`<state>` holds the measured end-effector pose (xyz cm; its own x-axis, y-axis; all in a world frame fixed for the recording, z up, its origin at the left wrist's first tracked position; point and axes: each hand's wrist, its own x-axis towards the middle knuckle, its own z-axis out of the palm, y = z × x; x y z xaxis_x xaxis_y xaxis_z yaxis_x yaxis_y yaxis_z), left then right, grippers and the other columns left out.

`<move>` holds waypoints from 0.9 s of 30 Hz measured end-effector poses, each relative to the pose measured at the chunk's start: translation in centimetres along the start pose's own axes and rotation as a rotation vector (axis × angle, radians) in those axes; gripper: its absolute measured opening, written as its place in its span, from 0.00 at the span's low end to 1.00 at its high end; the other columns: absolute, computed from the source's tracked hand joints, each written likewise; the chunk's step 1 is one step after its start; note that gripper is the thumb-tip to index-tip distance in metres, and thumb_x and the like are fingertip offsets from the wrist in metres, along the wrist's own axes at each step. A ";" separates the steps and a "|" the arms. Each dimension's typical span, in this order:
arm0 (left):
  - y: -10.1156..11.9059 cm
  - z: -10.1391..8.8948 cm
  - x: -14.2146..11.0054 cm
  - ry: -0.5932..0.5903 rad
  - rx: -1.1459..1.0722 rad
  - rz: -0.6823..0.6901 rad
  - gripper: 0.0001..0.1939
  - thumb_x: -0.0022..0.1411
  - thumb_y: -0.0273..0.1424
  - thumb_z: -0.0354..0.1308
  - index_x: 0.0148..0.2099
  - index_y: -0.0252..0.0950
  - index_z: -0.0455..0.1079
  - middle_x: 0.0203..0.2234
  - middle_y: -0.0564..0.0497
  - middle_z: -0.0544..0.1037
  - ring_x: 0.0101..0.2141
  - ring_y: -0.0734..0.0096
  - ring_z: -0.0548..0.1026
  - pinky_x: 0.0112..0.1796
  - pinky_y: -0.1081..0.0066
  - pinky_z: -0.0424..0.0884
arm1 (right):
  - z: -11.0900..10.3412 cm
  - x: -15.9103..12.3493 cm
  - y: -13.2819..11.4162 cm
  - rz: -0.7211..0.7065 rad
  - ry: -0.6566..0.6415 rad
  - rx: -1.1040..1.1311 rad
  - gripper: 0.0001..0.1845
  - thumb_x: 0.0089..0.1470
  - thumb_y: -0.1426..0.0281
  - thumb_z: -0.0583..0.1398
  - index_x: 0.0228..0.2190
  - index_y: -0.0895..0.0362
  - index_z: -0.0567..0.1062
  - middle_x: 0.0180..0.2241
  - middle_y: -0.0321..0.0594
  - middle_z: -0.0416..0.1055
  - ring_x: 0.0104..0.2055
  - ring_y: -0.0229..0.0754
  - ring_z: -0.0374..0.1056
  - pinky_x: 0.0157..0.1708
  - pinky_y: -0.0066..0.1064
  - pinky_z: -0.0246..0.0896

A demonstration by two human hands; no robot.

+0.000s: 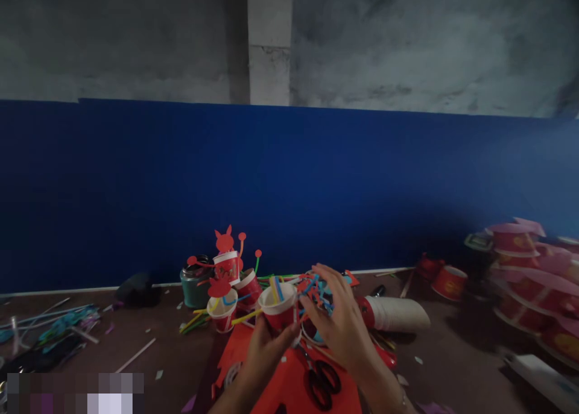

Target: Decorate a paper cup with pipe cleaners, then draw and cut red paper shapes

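Observation:
My left hand (pixel 270 349) is closed around a red paper cup (pixel 277 315) with a white rim, held upright. Yellow and blue strips stand inside it. To the cup's right, my right hand (pixel 338 325) is raised with thumb and fingers apart, and I see nothing gripped in it. Behind its fingers lies a cluster of blue and red cut pieces (pixel 312 286), partly hidden. Black-handled scissors (pixel 322 382) rest on red paper (pixel 283 396) below the hands.
Red cup figures (pixel 225 268) with paper heads and strip arms stand at left, beside a teal jar (pixel 192 288). Nested paper cups (pixel 398 313) lie sideways at right. Pink-topped red cups (pixel 520 287) are piled far right. Strips and scraps (pixel 63 326) litter the left. A blue wall panel (pixel 271 179) backs the table.

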<state>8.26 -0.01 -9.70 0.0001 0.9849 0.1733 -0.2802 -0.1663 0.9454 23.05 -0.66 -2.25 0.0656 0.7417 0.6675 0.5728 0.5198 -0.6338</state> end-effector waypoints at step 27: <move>2.7 -2.0 1.3 0.021 -0.160 -0.022 0.20 0.52 0.45 0.63 0.42 0.36 0.74 0.39 0.46 0.79 0.42 0.60 0.74 0.43 0.66 0.68 | 1.9 -0.2 -0.5 0.458 -0.375 0.886 0.26 0.46 0.55 0.66 0.44 0.55 0.72 0.43 0.44 0.75 0.46 0.49 0.70 0.51 0.43 0.62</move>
<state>5.54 0.91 -7.43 -0.0116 0.9892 0.1459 -0.4294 -0.1367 0.8927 21.22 -0.25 -2.77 -0.2179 0.9494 0.2264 -0.2519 0.1694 -0.9528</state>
